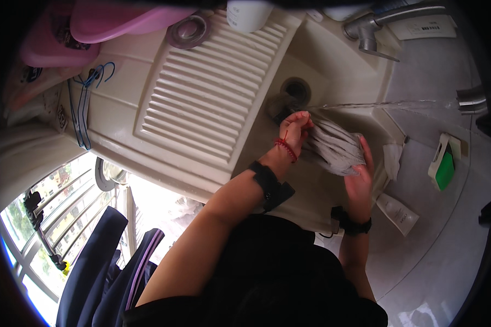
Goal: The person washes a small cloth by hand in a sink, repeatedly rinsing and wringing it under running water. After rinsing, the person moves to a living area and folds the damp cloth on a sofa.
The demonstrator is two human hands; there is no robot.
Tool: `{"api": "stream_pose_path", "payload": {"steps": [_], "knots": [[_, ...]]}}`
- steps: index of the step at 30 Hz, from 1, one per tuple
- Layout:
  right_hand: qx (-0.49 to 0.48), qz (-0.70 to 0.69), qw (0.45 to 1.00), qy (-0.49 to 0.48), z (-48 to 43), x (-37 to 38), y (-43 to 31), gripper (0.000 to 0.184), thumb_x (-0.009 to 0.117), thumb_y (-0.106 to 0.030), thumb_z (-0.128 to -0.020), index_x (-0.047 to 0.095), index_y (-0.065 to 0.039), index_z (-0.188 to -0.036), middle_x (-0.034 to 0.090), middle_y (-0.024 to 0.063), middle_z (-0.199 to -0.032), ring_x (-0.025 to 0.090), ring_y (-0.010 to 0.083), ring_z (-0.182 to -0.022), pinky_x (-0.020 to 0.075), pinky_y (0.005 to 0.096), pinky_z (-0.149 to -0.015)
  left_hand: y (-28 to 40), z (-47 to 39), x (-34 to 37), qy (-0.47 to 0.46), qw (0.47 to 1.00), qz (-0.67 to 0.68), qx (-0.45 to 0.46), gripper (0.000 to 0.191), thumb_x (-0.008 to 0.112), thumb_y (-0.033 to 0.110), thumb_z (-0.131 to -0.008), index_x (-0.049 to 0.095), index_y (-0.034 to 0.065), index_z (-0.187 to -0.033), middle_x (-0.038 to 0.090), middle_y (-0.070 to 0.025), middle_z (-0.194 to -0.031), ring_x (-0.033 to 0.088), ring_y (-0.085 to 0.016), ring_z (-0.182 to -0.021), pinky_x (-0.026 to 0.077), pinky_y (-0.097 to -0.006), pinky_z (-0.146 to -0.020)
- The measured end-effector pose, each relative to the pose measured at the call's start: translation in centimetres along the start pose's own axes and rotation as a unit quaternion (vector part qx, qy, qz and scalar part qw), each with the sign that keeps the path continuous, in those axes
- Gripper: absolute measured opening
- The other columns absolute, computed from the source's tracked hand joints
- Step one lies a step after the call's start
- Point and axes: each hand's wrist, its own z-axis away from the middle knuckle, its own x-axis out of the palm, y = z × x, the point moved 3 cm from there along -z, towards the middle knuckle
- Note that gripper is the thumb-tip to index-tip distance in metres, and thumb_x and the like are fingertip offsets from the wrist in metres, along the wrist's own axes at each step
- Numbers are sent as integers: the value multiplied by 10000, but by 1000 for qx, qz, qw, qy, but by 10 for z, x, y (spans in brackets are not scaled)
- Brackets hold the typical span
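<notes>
A wet, light grey cloth (335,143) is stretched in folds between my two hands over the basin of a cream laundry sink (266,159). My left hand (295,127), with a red bead bracelet at the wrist, pinches its left end. At the other end my right hand (361,173) grips the cloth, fingers along its outer side. A stream of water (372,104) runs from the metal spout (470,100) past the cloth's upper edge. Beyond my left hand, a dark, wet bundle (279,107) lies beside the drain (295,90); what it is I cannot tell.
Left of the basin is a ribbed washboard (204,94); a white container (249,15) stands at its top. Blue hangers (82,106) lie farther left, near a pink basin (127,20). A faucet (368,32), a green-bristled brush (444,167) and a white tube (397,213) are on the right.
</notes>
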Motion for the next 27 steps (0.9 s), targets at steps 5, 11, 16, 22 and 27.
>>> {"api": "stream_pose_path", "payload": {"steps": [5, 11, 16, 22, 27], "knots": [[-31, 34, 999, 15, 26, -1, -27, 624, 389, 38, -681, 360, 12, -1304, 398, 138, -1310, 382, 259, -1224, 293, 391, -1031, -4, -14, 1, -30, 1000, 0, -3, 37, 601, 184, -830, 596, 147, -831, 609, 47, -756, 556, -50, -696, 370, -199, -585], [-49, 46, 998, 0, 47, -8, -51, 634, 420, 20, -668, 347, 48, -1298, 417, 168, -1290, 397, 277, -1212, 302, 396, -1026, -12, -38, -9, -100, 991, 88, -21, 130, 528, 160, -881, 578, 76, -966, 605, -8, -873, 568, -89, -800, 444, -203, -665], [-51, 94, 994, 6, 48, -4, -53, 620, 423, 18, -679, 353, 45, -1295, 423, 162, -1287, 405, 266, -1205, 306, 384, -1018, -10, -43, -10, -80, 988, 126, -40, 179, 480, 180, -901, 555, 58, -1010, 595, -38, -895, 567, -129, -851, 465, -227, -706], [-82, 143, 986, 10, 40, 20, -53, 568, 404, 7, -718, 372, 47, -1284, 423, 151, -1289, 406, 255, -1204, 300, 376, -1018, -19, -46, -20, 96, 994, 50, 0, 274, 423, 278, -902, 554, 70, -1024, 587, -70, -983, 559, -196, -905, 451, -321, -815], [-65, 95, 993, -4, 22, 39, -53, 583, 404, -5, -713, 359, 46, -1292, 416, 150, -1294, 405, 254, -1203, 299, 376, -1019, -52, -54, -42, 255, 945, -153, -139, 387, 420, 364, -880, 522, 47, -1076, 573, -80, -1027, 544, -221, -925, 428, -348, -845]]}}
